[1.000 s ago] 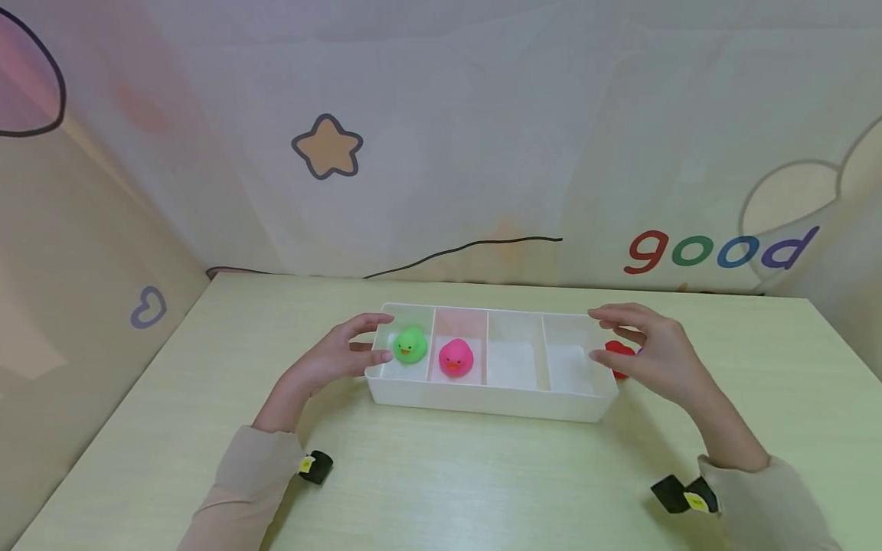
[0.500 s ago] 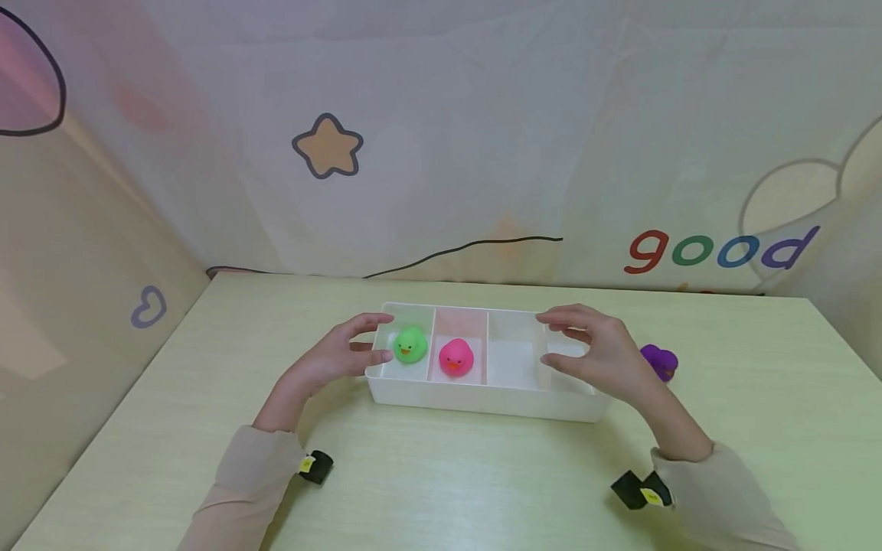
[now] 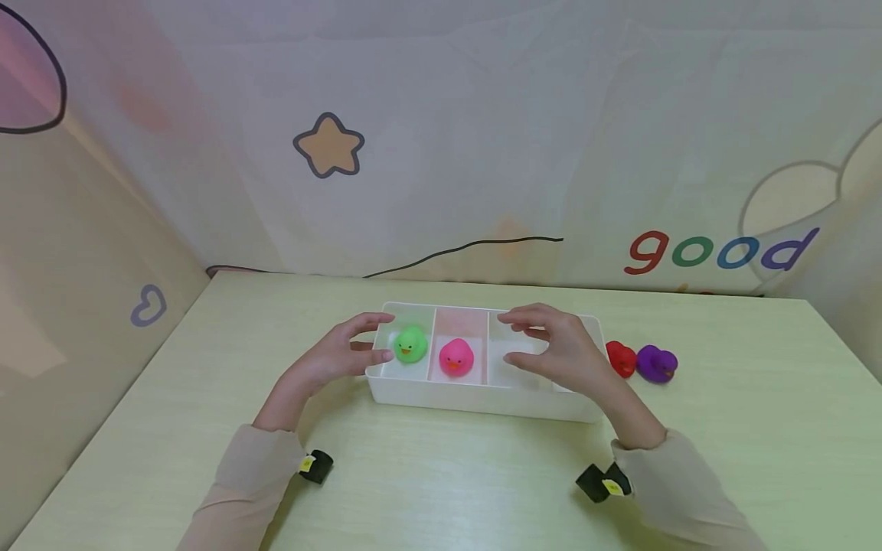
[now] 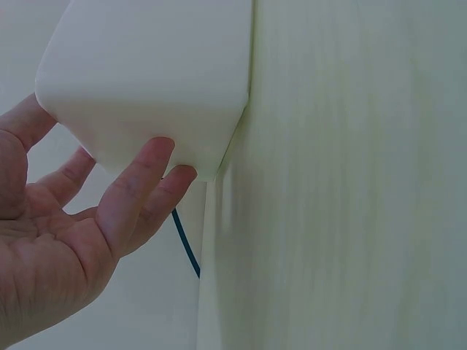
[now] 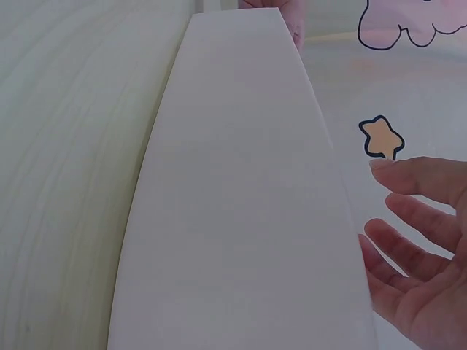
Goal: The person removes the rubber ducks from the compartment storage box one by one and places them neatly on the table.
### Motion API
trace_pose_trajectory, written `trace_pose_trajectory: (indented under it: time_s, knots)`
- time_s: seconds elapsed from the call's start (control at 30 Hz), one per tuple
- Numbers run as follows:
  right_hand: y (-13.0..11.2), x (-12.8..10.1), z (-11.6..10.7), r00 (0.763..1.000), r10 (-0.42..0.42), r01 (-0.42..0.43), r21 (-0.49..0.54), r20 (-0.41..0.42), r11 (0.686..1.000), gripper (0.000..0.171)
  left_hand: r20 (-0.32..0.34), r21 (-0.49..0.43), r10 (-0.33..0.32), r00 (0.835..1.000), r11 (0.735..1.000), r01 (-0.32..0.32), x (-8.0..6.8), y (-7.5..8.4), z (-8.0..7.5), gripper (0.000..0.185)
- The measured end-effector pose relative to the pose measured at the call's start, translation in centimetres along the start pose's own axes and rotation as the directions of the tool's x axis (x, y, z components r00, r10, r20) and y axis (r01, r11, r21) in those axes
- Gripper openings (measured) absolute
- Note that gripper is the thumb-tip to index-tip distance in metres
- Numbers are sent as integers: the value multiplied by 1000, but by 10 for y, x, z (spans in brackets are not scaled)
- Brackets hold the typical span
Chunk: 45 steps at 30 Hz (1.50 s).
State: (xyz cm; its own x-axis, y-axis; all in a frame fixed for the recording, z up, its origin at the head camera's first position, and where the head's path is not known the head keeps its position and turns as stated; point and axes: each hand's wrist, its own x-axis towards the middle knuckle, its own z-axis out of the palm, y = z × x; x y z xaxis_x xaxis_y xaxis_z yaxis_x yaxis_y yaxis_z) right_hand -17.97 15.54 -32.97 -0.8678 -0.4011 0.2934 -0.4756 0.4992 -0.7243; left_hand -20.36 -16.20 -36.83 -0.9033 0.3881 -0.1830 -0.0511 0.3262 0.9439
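Pale green surface fills the view, backed by a cream cloth wall with a star, a heart and the word "good". At the centre lies a white tray with four compartments in a row.

At 9 o'clock of the tray, the left hand cups the tray's left end, thumb and fingers lightly curved against the wall; the left wrist view shows the fingertips touching the rounded corner. A green duck sits in the first compartment from the left and a pink duck in the second, both upright. The third and fourth compartments look empty as far as can be seen.

The right hand hovers over the third compartment, fingers spread and relaxed, holding nothing. At 3 o'clock of the tray, just beside it on the surface, stand a red duck and a purple duck, touching or nearly touching each other.

Risks, as a judgement: the left hand's contact is light, so a nudge from the right hand could slide the tray. The right forearm lies near the loose ducks at 3 o'clock; a sweep that way could knock them over or push them off towards the edge. The ducks look light and smooth, so a loose pinch could let one slip.
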Motion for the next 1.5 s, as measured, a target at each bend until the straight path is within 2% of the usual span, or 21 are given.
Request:
trace_pose_trajectory:
  time_s: [0.53,0.77,1.0,1.2,1.5]
  knots:
    - [-14,20,32,999,-22,20,45,42,999,41,-9,1,-4,1000,1000,4,0,-2,-2,61]
    - [-18,27,43,994,57,-51,-69,94,996,40,-11,5,-4,1000,1000,4,-1,-2,-2,61]
    - [-16,32,55,990,38,-16,-165,134,986,36,-16,8,-7,1000,1000,7,-1,-1,-2,62]
    - [-16,36,62,982,60,-12,-254,179,967,32,-10,9,-1,1000,1000,2,0,-2,-2,62]
    - [-20,41,67,976,107,-28,-380,189,924,29,-10,12,0,1000,1000,0,0,1,-1,62]
